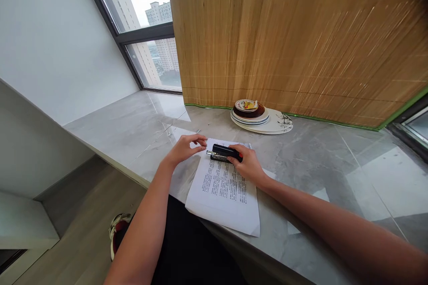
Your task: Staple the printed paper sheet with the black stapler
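Note:
My right hand [249, 164] is closed around the rear part of a black stapler [224, 151]. A patch of red shows on the stapler near my fingers, and a metal piece juts out at its left end. The stapler is over the top part of printed paper sheets [224, 207], which lie at the counter's front edge. Just left of the stapler's metal end, my left hand [185, 149] holds nothing that I can see. Its thumb and fingers are curved with a gap between them, close to the paper's upper left corner.
Stacked plates [250, 120] stand by the bamboo blind [267, 44], with a small yellow packet [250, 105] on top. An oval white board [281, 124] lies under them. The grey marble-look counter [307, 151] runs below the window [154, 62]. A shoe [117, 231] is on the floor.

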A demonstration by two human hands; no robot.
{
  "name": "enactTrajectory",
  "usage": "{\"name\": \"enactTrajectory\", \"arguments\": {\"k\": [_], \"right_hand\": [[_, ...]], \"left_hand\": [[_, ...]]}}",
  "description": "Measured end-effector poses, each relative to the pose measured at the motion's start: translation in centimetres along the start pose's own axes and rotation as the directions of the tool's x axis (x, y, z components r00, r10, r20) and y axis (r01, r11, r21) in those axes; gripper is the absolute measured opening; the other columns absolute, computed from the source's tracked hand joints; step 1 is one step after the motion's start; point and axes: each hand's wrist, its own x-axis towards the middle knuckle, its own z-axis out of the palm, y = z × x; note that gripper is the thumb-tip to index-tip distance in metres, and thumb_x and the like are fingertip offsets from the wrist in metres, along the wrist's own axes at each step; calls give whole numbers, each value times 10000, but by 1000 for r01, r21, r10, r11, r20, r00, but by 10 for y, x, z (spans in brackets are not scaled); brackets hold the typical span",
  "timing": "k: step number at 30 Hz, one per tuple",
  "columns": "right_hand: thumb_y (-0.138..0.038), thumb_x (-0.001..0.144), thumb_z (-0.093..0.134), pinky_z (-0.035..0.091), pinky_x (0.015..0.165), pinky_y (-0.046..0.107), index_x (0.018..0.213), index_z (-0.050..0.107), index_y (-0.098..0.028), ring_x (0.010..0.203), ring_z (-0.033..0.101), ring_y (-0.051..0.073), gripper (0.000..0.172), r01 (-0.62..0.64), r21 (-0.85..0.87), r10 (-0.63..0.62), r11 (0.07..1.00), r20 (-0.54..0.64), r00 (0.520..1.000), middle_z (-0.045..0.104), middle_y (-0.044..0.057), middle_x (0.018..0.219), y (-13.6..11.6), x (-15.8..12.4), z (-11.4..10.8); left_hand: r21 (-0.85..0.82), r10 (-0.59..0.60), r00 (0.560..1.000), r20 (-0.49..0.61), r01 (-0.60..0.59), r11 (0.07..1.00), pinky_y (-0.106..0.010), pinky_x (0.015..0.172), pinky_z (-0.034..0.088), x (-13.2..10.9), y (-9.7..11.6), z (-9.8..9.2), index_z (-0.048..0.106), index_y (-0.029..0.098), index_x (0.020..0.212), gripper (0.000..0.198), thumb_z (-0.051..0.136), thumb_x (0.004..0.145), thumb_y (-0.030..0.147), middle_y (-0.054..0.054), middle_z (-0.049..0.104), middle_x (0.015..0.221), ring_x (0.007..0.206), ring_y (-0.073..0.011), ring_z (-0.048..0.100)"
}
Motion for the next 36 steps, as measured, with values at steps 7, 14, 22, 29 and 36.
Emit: {"name": "enactTrajectory", "arguments": {"k": [7, 14, 22, 29, 36], "right_hand": [[-184, 847, 701, 540, 936, 442, 1142, 724, -213, 1047, 689, 275, 298, 6, 16, -6, 1000, -5, 1000, 753, 91, 1142, -1, 0, -1], [-188, 848, 703, 544, 926, 442, 1147, 722, -213, 1055, 690, 283, 301, 2, 11, -2, 1000, 3, 1000, 750, 96, 1155, -3, -1, -1], [-179, 846, 712, 545, 934, 440, 1149, 724, -223, 1068, 687, 280, 307, 7, 16, -7, 1000, -2, 1000, 748, 90, 1164, -1, 0, 0], [-170, 844, 713, 533, 943, 439, 1147, 720, -203, 1055, 682, 278, 305, 4, 17, -5, 1000, 14, 1000, 749, 96, 1142, -3, 0, -1], [-169, 852, 706, 531, 953, 463, 1154, 722, -219, 1060, 682, 290, 306, 14, 2, -14, 1000, 18, 1000, 751, 92, 1141, -2, 0, 0]], "left_hand": [[-37, 51, 989, 141, -46, 998, -344, 897, 524, 6, 3, 18, 733, 220, 1164, 305, 737, 864, 274, -51, 789, 1016, 953, -204, 722], [-41, 59, 987, 149, -54, 998, -347, 893, 527, 9, -1, 24, 736, 218, 1138, 279, 721, 862, 251, -44, 781, 1007, 951, -202, 713], [-69, 72, 986, 153, -62, 996, -324, 849, 509, 9, 1, 22, 735, 221, 1149, 302, 737, 848, 237, -44, 787, 1019, 938, -198, 720], [-26, 47, 986, 160, -44, 999, -300, 806, 489, 7, 6, 18, 777, 225, 1036, 194, 733, 847, 234, -22, 780, 953, 876, -180, 696], [-40, 29, 991, 131, -24, 999, -310, 858, 498, 5, 6, 14, 773, 222, 998, 154, 728, 853, 251, -20, 776, 960, 919, -188, 697]]}}
